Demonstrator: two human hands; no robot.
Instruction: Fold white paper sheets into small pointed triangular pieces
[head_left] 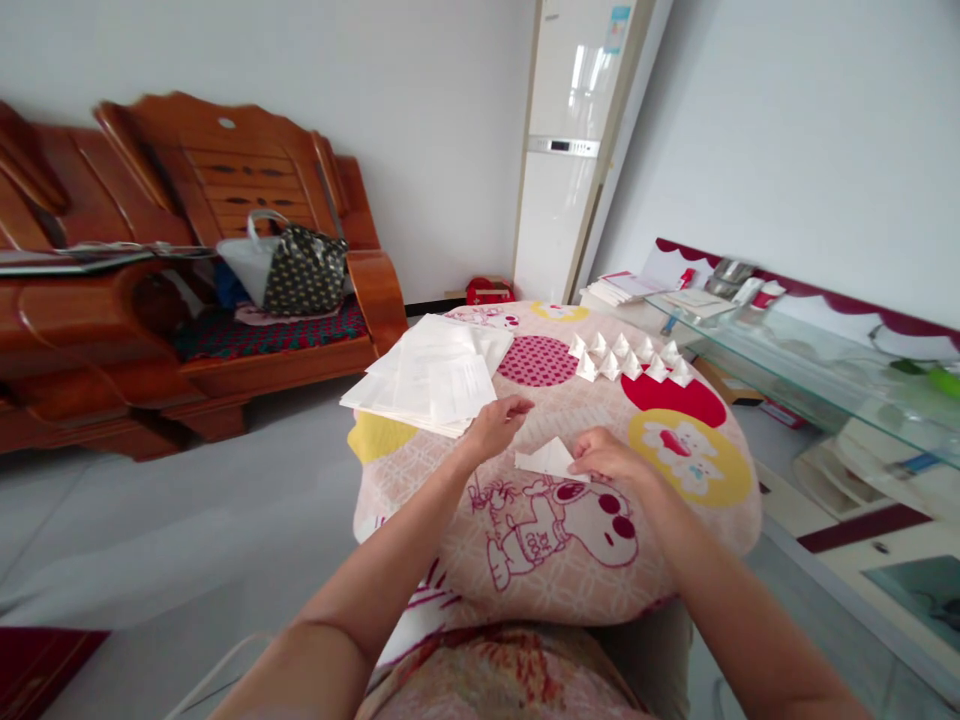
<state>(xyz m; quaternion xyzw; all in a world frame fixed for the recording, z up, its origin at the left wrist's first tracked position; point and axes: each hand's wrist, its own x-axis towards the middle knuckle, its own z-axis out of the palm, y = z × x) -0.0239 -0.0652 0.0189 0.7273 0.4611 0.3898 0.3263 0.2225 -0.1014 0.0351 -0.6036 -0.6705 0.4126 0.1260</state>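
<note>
A folded piece of white paper (550,458), with a pointed top and a straight lower edge, lies low over the patterned tablecloth. My right hand (606,455) pinches it at its right end. To the left of the paper, my left hand (501,422) is held apart from it with fingers stretched out and nothing visible in them. Just beyond that hand spreads a stack of white paper sheets (431,375). Several small folded paper pieces (630,358) with pointed tips stand in rows at the table's far right.
The round table wears a cartoon-print cloth (465,520). A glass-topped cabinet (810,350) runs along the right. At the left is a wooden sofa (247,170) with a dotted bag (307,270) on its seat. A tall white air conditioner (559,200) stands behind.
</note>
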